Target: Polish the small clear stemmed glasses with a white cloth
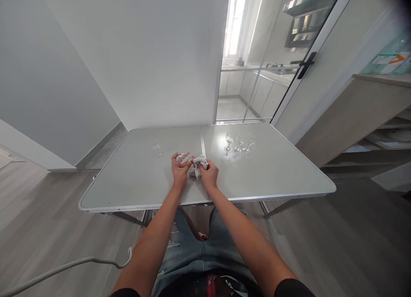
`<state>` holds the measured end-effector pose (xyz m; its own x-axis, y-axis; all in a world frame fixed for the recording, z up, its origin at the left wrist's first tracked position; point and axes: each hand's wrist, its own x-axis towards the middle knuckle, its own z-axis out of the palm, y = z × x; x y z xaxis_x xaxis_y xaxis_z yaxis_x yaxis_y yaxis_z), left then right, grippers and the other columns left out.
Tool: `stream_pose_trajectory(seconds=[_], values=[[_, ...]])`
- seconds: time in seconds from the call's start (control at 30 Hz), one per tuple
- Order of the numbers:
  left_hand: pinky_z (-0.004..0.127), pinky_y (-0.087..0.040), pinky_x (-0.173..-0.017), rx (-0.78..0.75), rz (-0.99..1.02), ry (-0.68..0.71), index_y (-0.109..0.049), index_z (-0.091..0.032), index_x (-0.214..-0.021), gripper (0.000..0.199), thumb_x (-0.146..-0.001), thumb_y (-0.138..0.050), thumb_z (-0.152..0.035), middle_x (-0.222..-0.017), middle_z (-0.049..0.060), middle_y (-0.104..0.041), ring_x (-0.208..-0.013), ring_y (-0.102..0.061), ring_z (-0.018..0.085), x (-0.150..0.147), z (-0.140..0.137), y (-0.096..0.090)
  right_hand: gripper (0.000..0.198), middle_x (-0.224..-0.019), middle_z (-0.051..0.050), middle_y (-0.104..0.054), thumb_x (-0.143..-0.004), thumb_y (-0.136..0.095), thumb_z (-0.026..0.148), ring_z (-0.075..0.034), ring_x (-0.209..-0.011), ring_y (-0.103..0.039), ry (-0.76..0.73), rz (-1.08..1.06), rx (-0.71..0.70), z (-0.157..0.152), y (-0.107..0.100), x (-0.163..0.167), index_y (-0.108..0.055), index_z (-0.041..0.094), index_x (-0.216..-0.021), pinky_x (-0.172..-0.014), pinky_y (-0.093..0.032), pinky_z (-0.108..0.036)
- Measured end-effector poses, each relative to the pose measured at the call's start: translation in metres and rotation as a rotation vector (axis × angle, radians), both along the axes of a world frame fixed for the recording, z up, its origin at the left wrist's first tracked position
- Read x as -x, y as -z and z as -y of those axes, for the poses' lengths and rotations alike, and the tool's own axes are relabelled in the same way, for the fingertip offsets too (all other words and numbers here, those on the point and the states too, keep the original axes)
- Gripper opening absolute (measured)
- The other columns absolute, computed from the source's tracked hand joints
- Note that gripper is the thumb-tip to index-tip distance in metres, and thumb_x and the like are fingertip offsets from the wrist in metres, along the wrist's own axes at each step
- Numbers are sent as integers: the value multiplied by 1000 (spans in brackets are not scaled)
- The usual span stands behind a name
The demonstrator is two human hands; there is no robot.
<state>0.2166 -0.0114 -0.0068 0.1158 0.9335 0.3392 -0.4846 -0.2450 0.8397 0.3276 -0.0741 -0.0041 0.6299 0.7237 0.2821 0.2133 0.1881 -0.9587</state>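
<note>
My left hand (pixel 180 170) grips a clear wine glass (pixel 184 158) by its bowl, held over the middle of the grey folding table (pixel 128 190). My right hand (pixel 208 172) holds a white cloth (pixel 198 165) pressed against the glass. Both hands meet just left of the table's centre seam. A single clear glass (pixel 156 147) stands on the left half of the table. Three more wine glasses (pixel 238 142) stand together on the right half, beyond my right hand.
A white wall stands behind the table. A glass sliding door (pixel 257 52) at the back right opens onto a kitchen. Wooden shelving (pixel 369 117) runs along the right. A white cable (pixel 64 267) crosses the floor at the lower left.
</note>
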Motion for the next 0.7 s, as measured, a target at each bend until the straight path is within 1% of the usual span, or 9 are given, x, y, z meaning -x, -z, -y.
stream_pose_trajectory(seconds=[0.1, 0.23, 0.3, 0.33, 0.4, 0.5, 0.63, 0.7], values=[[47, -55, -102, 0, 18, 5, -38, -30, -128, 76, -71, -89, -34, -129, 10, -63, -105, -74, 24, 0, 0, -1, 22, -83, 0, -72, -81, -66, 35, -17, -74, -57, -5, 10, -17, 3, -3, 1, -75, 21, -96, -76, -50, -26], [47, -55, -102, -6, 43, 13, -39, -30, -128, 76, -71, -90, -32, -128, 10, -64, -106, -74, 24, 0, -1, 0, 43, -112, -2, -74, -79, -68, 27, -19, -97, -64, 2, -42, -133, 2, -3, 1, -70, 25, -121, -94, -50, -30], [45, -55, -101, -4, 36, 34, -39, -30, -128, 78, -70, -90, -34, -127, 10, -64, -104, -74, 25, 0, -1, 1, 49, -121, -3, -72, -78, -68, 25, -20, -105, -65, -9, -63, -169, 0, 0, 1, -67, 24, -127, -99, -49, -32], [45, -55, -100, -3, 33, 47, -39, -30, -128, 78, -69, -91, -34, -127, 10, -65, -103, -74, 25, 1, -1, 1, 50, -122, -3, -71, -78, -68, 25, -20, -107, -65, -20, -60, -164, -1, 1, 1, -66, 23, -128, -100, -49, -33], [44, -56, -99, -2, 36, 61, -40, -30, -127, 78, -68, -92, -34, -126, 10, -66, -103, -75, 25, 1, -2, 1, 46, -119, -4, -73, -81, -64, 27, -20, -104, -65, -42, -26, -116, -3, 2, 1, -67, 20, -126, -97, -50, -33], [44, -56, -99, -3, 49, 60, -42, -31, -126, 77, -67, -92, -32, -126, 8, -66, -103, -75, 25, 1, -2, 0, 35, -104, -4, -75, -83, -60, 29, -19, -90, -65, -51, 70, -21, -4, 2, 0, -70, 18, -115, -85, -51, -30], [43, -57, -99, 7, 48, 46, -42, -31, -125, 76, -68, -92, -30, -124, 8, -66, -102, -75, 24, 1, -2, 0, 20, -79, -1, -72, -84, -62, 35, -17, -70, -60, 42, 160, 72, -1, 0, 0, -71, 18, -90, -70, -47, -26], [43, -57, -98, 12, 42, 29, -42, -30, -125, 76, -68, -92, -30, -124, 8, -66, -102, -75, 24, 0, -3, 1, 20, -76, 0, -71, -83, -63, 37, -17, -68, -59, 77, 171, 87, 0, -1, 0, -70, 19, -87, -69, -46, -26]])
